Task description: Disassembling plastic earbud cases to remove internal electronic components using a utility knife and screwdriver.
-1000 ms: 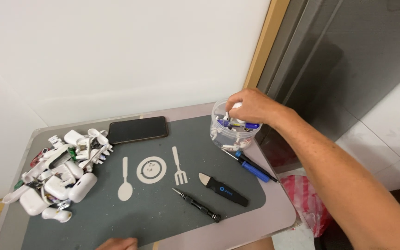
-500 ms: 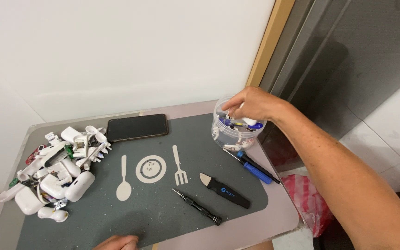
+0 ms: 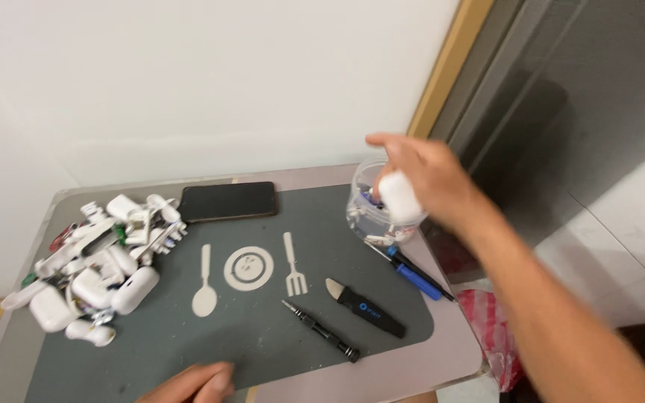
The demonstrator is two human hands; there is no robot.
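Dozens of white earbud-case shells and loose parts (image 3: 95, 269) lie heaped at the left of the frame, on the left end of a dark grey mat (image 3: 188, 343) that covers most of a small pale table (image 3: 453, 358). Just above and right of the heap, a black phone (image 3: 228, 201) lies flat along the mat's upper edge, its long axis running left to right. Below it, near the middle of the frame, the mat carries a printed spoon, plate and fork.

At the bottom edge, left of centre, the left hand (image 3: 192, 384) rests on the mat's near edge; only part of it shows, and whether its fingers are open or curled cannot be told. It holds nothing that can be seen.

Right of centre lie three tools: a thin black screwdriver (image 3: 321, 330), a black pry tool with a pale tip (image 3: 363, 306), and a blue-handled tool (image 3: 410, 272), all slanting down toward the right.

Upper right of centre, the right hand (image 3: 423, 179), blurred, is closed around a white earbud case (image 3: 397, 198), gripping it with the case's long axis roughly upright. The case sits directly above the open mouth of a clear plastic tub (image 3: 363, 216) that holds small parts, and the hand is far nearer the tub than the left one is.
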